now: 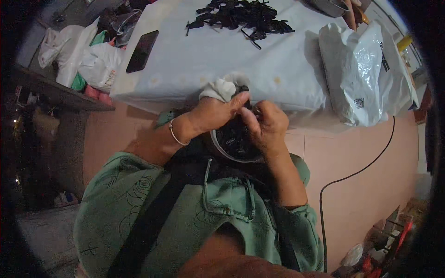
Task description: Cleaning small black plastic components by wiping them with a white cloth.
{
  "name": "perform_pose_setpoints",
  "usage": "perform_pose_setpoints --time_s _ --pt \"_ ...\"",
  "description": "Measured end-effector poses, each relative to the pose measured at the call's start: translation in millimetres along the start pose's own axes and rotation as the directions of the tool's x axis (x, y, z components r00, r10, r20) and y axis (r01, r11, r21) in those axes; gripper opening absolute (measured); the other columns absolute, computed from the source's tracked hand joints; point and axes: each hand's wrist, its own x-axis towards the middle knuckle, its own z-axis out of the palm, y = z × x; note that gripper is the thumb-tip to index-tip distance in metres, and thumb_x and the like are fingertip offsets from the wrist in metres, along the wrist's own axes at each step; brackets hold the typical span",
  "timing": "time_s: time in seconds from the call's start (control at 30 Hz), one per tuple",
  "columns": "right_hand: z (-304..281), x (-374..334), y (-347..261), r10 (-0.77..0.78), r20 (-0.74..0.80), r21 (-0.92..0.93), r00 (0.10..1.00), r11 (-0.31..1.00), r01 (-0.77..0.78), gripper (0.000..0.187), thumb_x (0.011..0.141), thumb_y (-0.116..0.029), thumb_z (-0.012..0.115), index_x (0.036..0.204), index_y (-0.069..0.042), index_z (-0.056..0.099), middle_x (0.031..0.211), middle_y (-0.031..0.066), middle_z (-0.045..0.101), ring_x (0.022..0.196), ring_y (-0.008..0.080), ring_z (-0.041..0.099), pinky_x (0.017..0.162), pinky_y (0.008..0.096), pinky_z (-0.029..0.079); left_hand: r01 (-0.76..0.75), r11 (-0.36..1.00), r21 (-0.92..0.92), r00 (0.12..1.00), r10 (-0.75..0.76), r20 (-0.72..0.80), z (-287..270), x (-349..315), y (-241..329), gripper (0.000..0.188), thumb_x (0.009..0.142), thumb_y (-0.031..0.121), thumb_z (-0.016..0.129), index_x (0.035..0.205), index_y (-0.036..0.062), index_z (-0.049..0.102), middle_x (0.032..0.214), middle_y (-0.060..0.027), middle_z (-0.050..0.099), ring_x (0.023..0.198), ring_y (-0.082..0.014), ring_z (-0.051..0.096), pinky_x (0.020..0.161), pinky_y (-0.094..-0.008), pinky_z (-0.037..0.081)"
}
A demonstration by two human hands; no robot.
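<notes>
My left hand (pixel 215 111) is closed around a bunched white cloth (pixel 219 90), its thumb pressed on a small dark piece (pixel 243 88) whose kind I cannot make out. Close beside it, my right hand (pixel 270 121) has its fingers curled in a pinch near that piece. Whatever lies between the right fingertips is hidden. Under both hands, at my lap, sits a round container with a pale rim (pixel 227 156) and black pieces (pixel 235 139) inside. Farther off, a pile of thin black strip-like pieces (pixel 238 18) lies on the white-covered table (pixel 194 60).
A dark phone (pixel 142 51) lies at the table's left. A large white plastic bag (pixel 359 78) stands at the right edge, a metal bowl (pixel 331 6) behind it. Bundled bags (pixel 95 65) fill a shelf at left. A black cable (pixel 347 177) crosses the floor at right.
</notes>
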Motion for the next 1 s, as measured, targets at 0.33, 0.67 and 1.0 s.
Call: perform_pose_setpoints --time_s 0.33,0.67,1.0 --pt "5 -1 9 0.383 -0.003 0.37 0.924 0.858 -0.355 0.023 0.079 -0.011 0.062 0.065 -0.002 0.047 0.054 -0.0022 0.043 0.052 0.0043 0.036 0.046 0.0205 0.033 0.282 0.959 0.033 0.903 -0.277 0.327 0 -14 24 0.021 0.082 0.014 0.053 0.099 0.0016 0.049 0.075 -0.0035 0.055 0.071 -0.0136 0.054 0.062 -0.0268 0.045" --pt "-10 5 14 0.346 0.296 0.48 0.89 0.752 -0.452 0.02 0.083 -0.014 0.056 0.068 -0.003 0.047 0.063 -0.0064 0.042 0.06 0.0023 0.036 0.053 0.0182 0.032 0.173 0.98 0.095 0.963 -0.188 0.192 3 -14 23 0.036 0.077 0.005 0.055 0.111 0.0012 0.042 0.089 -0.0015 0.052 0.083 -0.008 0.047 0.073 -0.0224 0.041" --pt "-4 9 12 0.213 0.316 0.408 0.925 0.849 -0.335 0.026 0.086 -0.02 0.05 0.07 0.001 0.047 0.054 0.0065 0.039 0.054 0.0099 0.037 0.048 0.0278 0.035 -0.032 0.937 0.348 0.985 -0.03 0.172 -6 -12 10 0.03 0.078 0.006 0.053 0.107 0.0003 0.045 0.088 -0.002 0.053 0.082 -0.0085 0.048 0.071 -0.0235 0.042"
